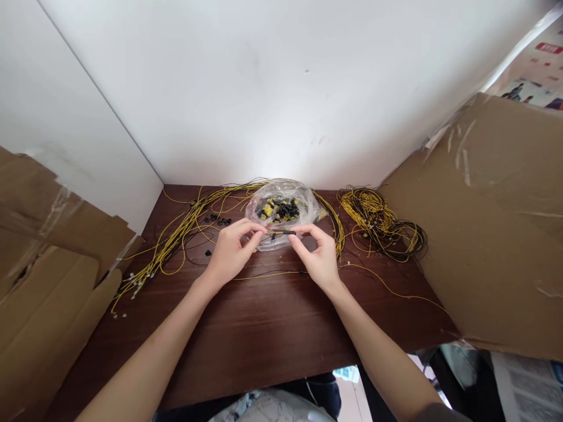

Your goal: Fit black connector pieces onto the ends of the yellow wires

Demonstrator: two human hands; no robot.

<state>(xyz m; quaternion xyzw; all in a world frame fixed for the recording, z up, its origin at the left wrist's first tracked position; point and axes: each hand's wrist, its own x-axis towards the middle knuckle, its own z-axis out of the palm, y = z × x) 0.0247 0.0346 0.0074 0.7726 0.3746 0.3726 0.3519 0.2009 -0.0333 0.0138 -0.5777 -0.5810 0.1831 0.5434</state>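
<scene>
Left hand (229,249) and right hand (317,256) pinching opposite ends of short black sleeve (285,232) on yellow wire (268,274), axis 9-to-3, bag (281,212) just beyond at 12.

I am finding no readable text, a red label on the printed poster (539,70) at top right is showing white marks too small to read, nothing is reading on the cardboard (492,223).
</scene>
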